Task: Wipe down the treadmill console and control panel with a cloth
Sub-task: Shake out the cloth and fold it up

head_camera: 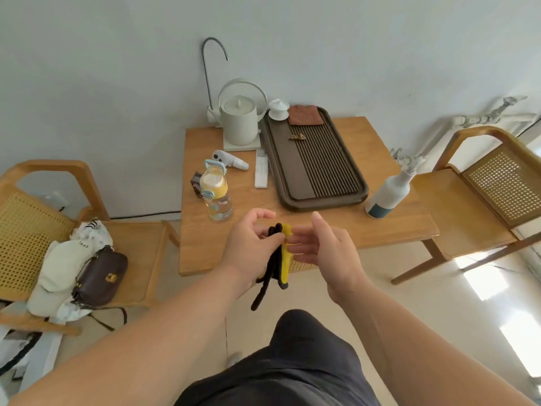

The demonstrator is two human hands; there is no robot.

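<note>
A yellow and black glove-like cloth [281, 256] hangs between my two hands, above the near edge of a wooden table [322, 227]. My left hand [251, 244] pinches its top edge between thumb and fingers. My right hand [328, 244] is beside it with fingers spread, the fingertips touching the yellow side. The black fingers of the cloth dangle down toward the floor. No treadmill or console is in view.
On the table stand a clear water bottle [216, 191], a white spray bottle [389, 191], a dark tea tray [316, 159], a white kettle [240, 118] and a white remote [261, 171]. Wooden cane chairs flank it; the left one [38, 218] holds a brown handbag [99, 276] and clothes.
</note>
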